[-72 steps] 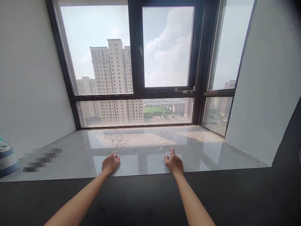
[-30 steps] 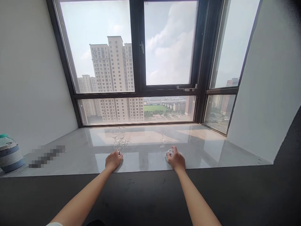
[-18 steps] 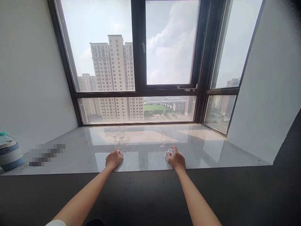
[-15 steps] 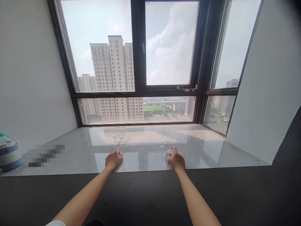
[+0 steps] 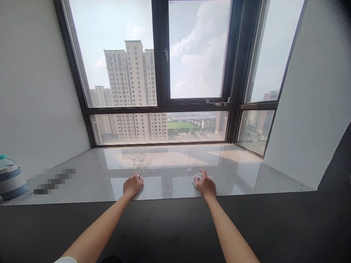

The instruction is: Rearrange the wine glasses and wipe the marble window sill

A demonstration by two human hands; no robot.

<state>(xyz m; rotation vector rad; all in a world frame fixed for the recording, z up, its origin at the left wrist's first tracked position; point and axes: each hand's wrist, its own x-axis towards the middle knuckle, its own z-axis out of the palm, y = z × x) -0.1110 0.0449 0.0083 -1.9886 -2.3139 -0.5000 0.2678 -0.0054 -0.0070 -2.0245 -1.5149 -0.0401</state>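
The window sill (image 5: 90, 186) is shining.
Near its front edge, the right hand (image 5: 206, 185) is gripping a cloth (image 5: 196, 179) at the fingertips; the left hand (image 5: 132, 186) is holding a clear object (image 5: 139, 177), mostly hidden.

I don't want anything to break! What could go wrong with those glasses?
The left hand holds something clear, probably a glass; it might slip near the edge of the sill. That hand is also close to the clustered glasses, so a bump might topple them. The lone glass stands beyond the right hand and its cloth; a forward push might tip it.
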